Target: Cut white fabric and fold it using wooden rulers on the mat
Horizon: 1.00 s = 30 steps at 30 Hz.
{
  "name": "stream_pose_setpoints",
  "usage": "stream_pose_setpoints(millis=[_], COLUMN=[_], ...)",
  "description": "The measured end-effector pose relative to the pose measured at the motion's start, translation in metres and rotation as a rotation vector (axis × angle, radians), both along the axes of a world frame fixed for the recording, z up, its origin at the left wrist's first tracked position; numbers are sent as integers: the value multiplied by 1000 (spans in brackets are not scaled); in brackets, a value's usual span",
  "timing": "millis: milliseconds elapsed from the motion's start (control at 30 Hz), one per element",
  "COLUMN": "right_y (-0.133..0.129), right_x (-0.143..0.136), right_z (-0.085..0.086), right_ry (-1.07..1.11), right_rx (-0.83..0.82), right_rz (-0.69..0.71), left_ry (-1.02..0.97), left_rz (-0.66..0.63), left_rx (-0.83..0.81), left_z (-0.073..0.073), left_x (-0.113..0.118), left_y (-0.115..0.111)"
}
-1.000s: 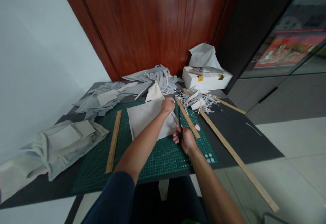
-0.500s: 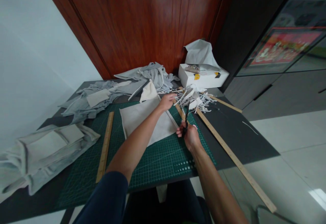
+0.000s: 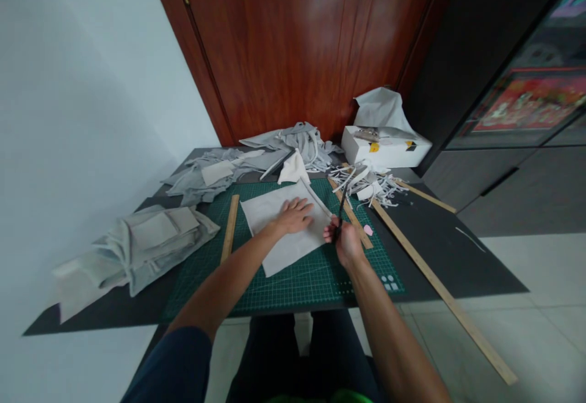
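Observation:
A pale grey fabric piece [image 3: 293, 247] lies on the green cutting mat [image 3: 293, 296], with a narrow edge strip along its upper right side. My left hand [image 3: 293, 215] rests on the fabric, palm down with fingers spread, holding nothing. At the fabric's right edge, my right hand [image 3: 343, 238] is closed around the black scissors [image 3: 343, 201], whose blades point away from me. Past the blades lies a heap of thin fabric strips [image 3: 373, 184].
Wooden rulers [image 3: 229, 229] lie on the mat and at right, one long ruler [image 3: 439, 287] overhanging the table's front edge. Folded fabric [image 3: 158, 238] and grey cloth piles [image 3: 206, 180] are at left. A white box [image 3: 387, 148] stands at the back right.
My left hand has left the strip heap at the fabric's upper edge and now lies flat on the fabric's middle. My right hand still holds the scissors. The camera view has shifted.

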State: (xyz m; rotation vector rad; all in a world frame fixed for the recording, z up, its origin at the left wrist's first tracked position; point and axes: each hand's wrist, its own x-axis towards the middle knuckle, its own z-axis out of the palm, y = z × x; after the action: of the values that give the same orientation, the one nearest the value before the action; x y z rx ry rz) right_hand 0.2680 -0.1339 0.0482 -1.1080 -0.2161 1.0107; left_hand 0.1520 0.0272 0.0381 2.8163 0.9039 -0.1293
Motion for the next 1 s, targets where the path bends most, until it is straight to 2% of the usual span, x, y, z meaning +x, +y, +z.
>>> stream_pose_setpoints(millis=[133,200,267,333,433,500,600,767,833,900,1000], right_y=[-4,-7,-10,-12,-13,-12,-12,-11,-11,-11,-9], right_x=[-16,-22,-25,-26,-26,-27,-29,-32,-31,-29,-28], right_z=[8,11,14,16,16,16,16,16,16,15,13], right_ry=[-30,-29,-28,-39,-53,-52,-58,-60,-55,-48,-45], right_rx=[7,13,14,12,11,14,20,6,-4,-12,-21], right_rz=[33,48,57,55,38,33,47,78,78,76,61], left_ry=[-25,-38,-44,-63,-38,21,40,-10,-28,-58,-70], left_rz=[199,288,294,185,-100,-156,7,460,549,468,72], left_rx=[117,138,114,83,-20,-100,-130,42,98,130,66], left_z=[5,10,14,18,20,20,17,15,17,19,18], left_x=[2,3,1,-5,-18,-25,-26,-4,3,5,-1], left_y=[-29,-32,-29,-21,-9,-5,-7,-19,-22,-19,-8])
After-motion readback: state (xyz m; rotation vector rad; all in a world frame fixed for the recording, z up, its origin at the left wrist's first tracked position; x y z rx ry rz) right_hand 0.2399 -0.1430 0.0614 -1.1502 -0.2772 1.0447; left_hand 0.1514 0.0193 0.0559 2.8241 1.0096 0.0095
